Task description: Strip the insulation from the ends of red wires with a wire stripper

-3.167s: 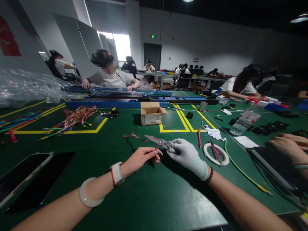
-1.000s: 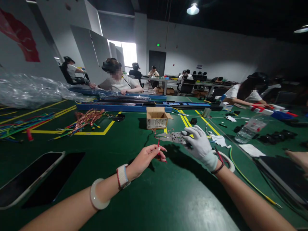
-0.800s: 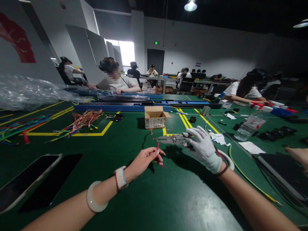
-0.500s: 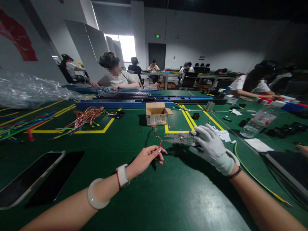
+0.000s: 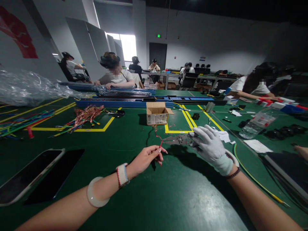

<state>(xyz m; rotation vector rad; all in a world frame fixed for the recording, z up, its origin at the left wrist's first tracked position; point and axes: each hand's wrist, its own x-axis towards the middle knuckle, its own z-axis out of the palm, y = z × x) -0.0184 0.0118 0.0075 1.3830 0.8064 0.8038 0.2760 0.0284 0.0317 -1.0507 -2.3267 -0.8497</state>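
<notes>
Left hand (image 5: 144, 159), bare: thumb and fingertips pinched shut on 1 thin red wire (image 5: 159, 141), which rises kinked from the pinch toward 1 o'clock. The left forearm carries 2 bands: 1 pale stone-like bangle (image 5: 94, 196) and 1 woven red-and-white strap (image 5: 122, 175).

Right hand (image 5: 211, 146), in a white knit glove, sits at 3 o'clock of the left. Its fingers are curled on the handles of 1 flat grey metal wire-stripping tool (image 5: 178, 139). The tool's nose points to 9 o'clock and reaches the wire, just above the green table (image 5: 154, 199).

- 1 open brown cardboard box (image 5: 157, 114) at 12 o'clock, well apart.
- 2 dark flat phones (image 5: 26, 178) side by side at 8 o'clock.
- 1 clear plastic water bottle (image 5: 255, 123) lying at 2 o'clock.
- 1 heap of twisted red-and-copper wires (image 5: 87, 113) at 10 o'clock.
</notes>
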